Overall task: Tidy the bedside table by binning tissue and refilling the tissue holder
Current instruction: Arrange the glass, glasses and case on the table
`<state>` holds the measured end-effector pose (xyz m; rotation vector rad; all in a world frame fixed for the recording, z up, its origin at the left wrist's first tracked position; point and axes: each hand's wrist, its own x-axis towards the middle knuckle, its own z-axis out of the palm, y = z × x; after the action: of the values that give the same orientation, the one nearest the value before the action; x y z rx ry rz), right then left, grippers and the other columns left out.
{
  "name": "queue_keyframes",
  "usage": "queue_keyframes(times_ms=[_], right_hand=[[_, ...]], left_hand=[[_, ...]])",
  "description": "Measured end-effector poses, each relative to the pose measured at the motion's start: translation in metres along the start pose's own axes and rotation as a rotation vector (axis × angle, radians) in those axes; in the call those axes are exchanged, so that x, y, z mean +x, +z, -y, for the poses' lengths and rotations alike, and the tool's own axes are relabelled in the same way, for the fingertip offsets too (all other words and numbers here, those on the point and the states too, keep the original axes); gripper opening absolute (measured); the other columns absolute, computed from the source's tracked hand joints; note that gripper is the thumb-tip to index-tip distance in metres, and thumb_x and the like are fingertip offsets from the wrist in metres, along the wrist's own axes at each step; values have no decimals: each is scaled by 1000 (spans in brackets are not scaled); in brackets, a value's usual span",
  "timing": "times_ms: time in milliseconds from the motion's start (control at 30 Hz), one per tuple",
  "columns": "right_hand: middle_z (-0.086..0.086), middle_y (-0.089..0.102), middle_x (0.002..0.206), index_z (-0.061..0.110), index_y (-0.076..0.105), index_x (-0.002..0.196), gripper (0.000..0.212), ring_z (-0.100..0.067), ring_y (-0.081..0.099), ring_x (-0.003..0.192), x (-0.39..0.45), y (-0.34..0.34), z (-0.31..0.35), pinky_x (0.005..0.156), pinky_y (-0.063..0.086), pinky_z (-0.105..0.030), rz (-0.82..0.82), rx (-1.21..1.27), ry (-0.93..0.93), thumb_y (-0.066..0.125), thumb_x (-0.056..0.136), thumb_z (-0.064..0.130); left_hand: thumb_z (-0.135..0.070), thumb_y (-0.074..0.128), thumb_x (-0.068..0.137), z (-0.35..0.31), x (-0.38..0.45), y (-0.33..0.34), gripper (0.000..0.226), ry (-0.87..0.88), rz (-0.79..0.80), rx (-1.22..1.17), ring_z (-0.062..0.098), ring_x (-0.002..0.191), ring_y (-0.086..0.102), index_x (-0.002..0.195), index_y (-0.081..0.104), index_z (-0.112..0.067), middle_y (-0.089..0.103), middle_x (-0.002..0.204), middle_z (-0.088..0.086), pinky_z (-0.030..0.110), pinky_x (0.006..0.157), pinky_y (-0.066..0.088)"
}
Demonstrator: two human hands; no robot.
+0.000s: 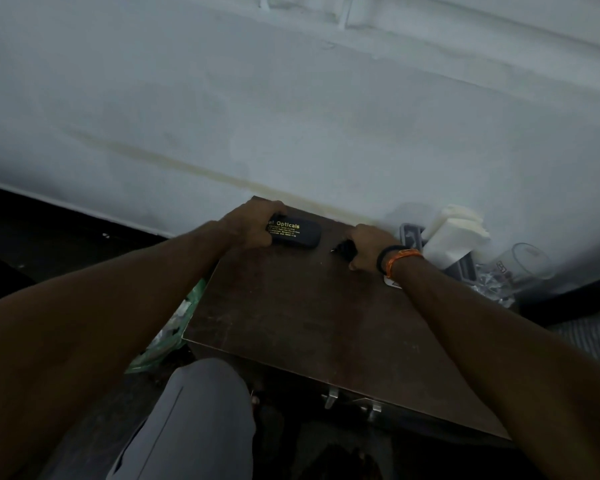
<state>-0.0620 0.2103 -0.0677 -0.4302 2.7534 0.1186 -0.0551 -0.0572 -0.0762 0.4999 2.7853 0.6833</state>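
Gripping a black spectacle case (293, 233) near the far left corner of the bedside table (309, 317), the left hand (253, 225) had its fingers curled round the case's end. The right hand (364, 245) lay near the far edge, fingers curled over a small dark object (345, 250); what it was I could not tell. The tissue holder (459, 263) stood at the far right corner with white tissue (454, 230) already sticking out of it. A green bag (167, 327) hung beside the left edge. The step seemed to be arranging the remaining items. Next, each should be set down neatly, away from the drinking glass (530, 261).
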Motion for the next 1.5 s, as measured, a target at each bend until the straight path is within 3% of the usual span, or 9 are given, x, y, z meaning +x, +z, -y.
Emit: queue_keyframes(times_ms=[467,600,767,867,967,1134,1268,1334,1501], right_hand=[[-14,62,115,8,59,117,42,-31,63,100,-4,-1,8,82,54,-36,-30,14,3,74,81,23],[-15,62,115,7,57,118,41,-31,62,100,-4,-1,9,75,50,-33,-39,10,2,72,82,23],[-14,52,126,11,47,136,63,-34,54,113,-11,3,5,90,50,-39,-121,58,6,72,81,29],[-12,52,125,11,51,134,55,-33,51,114,-28,6,3,91,49,-42,-300,150,3,65,83,24],[-10,58,113,10,63,118,33,-30,54,106,-61,14,3,83,49,-41,-567,250,-18,58,85,12],[-11,56,94,10,61,87,15,-28,53,92,-124,43,-16,72,39,-28,-922,391,202,59,75,2],[-16,57,102,8,60,99,29,-35,53,99,-156,61,-43,82,36,-30,-1084,549,554,61,70,3],[-21,57,112,4,59,112,37,-40,52,108,-164,63,-54,92,40,-40,-1059,601,662,64,76,11],[-16,40,152,7,35,149,74,-34,36,140,-169,55,-76,113,31,-44,-674,943,715,66,88,38]], left_hand=[[-23,55,56,-3,8,11,75,33,-30,-41,32,108,58,128,55,-5,62,120,17,23,81,38],[-24,55,55,-2,9,15,76,34,-40,-25,32,110,58,128,55,-6,62,121,16,26,84,39],[-29,60,56,-5,5,18,84,62,-108,23,33,115,47,135,47,-6,55,123,17,40,96,40],[-31,59,59,-16,-2,28,76,108,-320,113,37,113,50,130,51,-5,57,122,16,45,99,40],[-22,56,66,-44,-9,45,49,116,-440,108,36,99,52,113,56,-5,58,108,16,46,85,45],[-15,58,80,-106,-23,85,35,168,-259,-139,23,98,50,115,53,-12,55,108,8,44,83,49],[-25,66,87,-154,-23,113,55,81,-145,-301,19,120,51,138,44,-19,53,133,3,41,100,49],[-27,66,87,-172,-23,120,65,51,-136,-411,21,132,47,145,38,-20,49,144,3,43,108,44],[-19,66,83,-204,-24,115,66,110,-125,-553,16,132,49,141,39,-31,53,142,-4,37,110,41]])
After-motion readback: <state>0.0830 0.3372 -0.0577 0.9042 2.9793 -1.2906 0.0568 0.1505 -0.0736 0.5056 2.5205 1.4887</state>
